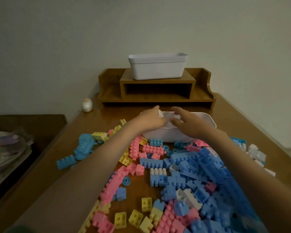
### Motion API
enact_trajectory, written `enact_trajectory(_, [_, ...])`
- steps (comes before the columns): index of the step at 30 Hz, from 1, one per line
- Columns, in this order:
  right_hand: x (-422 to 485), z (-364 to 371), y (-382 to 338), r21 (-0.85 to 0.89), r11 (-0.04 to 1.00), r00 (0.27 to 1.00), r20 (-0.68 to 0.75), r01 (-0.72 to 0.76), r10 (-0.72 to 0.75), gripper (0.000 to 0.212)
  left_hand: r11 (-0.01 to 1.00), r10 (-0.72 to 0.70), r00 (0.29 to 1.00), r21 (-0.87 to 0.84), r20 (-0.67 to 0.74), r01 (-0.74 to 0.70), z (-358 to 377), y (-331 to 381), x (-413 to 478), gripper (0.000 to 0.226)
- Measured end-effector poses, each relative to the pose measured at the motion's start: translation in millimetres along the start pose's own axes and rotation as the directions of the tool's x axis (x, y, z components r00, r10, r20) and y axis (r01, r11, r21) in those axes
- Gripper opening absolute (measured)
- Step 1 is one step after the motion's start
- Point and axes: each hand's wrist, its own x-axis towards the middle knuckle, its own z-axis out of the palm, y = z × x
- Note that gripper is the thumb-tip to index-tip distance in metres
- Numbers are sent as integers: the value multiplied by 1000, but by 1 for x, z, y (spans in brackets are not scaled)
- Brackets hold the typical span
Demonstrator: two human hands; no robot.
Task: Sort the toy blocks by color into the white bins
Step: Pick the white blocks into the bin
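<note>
The white bin (pixel 175 137) sat on the counter (pixel 60 179) just beyond the heap of toy blocks (pixel 183 174), with both hands over it. The left hand (pixel 151 120) pinched something white at the rim; what it was could not be told. The right hand (pixel 190 121) hovered with fingers spread, holding nothing. The blocks pressed against the bin's near wall, so a careless tug would likely scatter them. The stacked spare bins (pixel 157 68) stood on the wooden shelf organiser (pixel 202 91), well behind.

Both forearms bare from elbow to wrist; no sleeves in view. Left hand (pixel 152 120) and right hand (pixel 190 122) ungloved. Fingers (pixel 175 109) carry no rings.
</note>
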Motion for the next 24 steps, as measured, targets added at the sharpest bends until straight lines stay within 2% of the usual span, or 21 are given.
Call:
enact_trajectory(4, [-15,-5,-8,-27,998,998,-28,48,-49,52,999,38,999,15,-14,-38,1,-2,-9,60])
enact_trajectory(7, [-37,-11,-20,-84,983,987,-13,162,-163,35,989,150,980,25,-131,-148,-3,-1,-30,45])
enact_trajectory(9, [-55,-13,-27,-100,962,962,128,254,-241,19,969,248,954,54,-168,-243,-7,-3,-54,34])
enact_trajectory(10, [-65,-13,-30,-110,950,938,227,292,-262,16,955,297,945,71,-137,-289,-6,-6,-68,30])
enact_trajectory(12, [-79,-6,-31,-154,931,888,385,331,-252,17,921,369,929,131,2,-366,0,-13,-93,29])
enact_trajectory(13, [-83,0,-30,-197,919,878,417,340,-236,18,907,371,926,184,73,-378,6,-18,-102,31])
enact_trajectory(15, [-87,10,-28,-273,901,894,392,336,-215,20,891,313,937,294,154,-346,18,-27,-113,39])
enact_trajectory(17, [-88,15,-29,-334,894,921,348,297,-176,21,888,260,949,342,178,-307,25,-32,-118,41])
enact_trajectory(24, [-93,21,-33,-459,863,947,315,213,-66,29,847,274,952,435,135,-306,32,-28,-130,40])
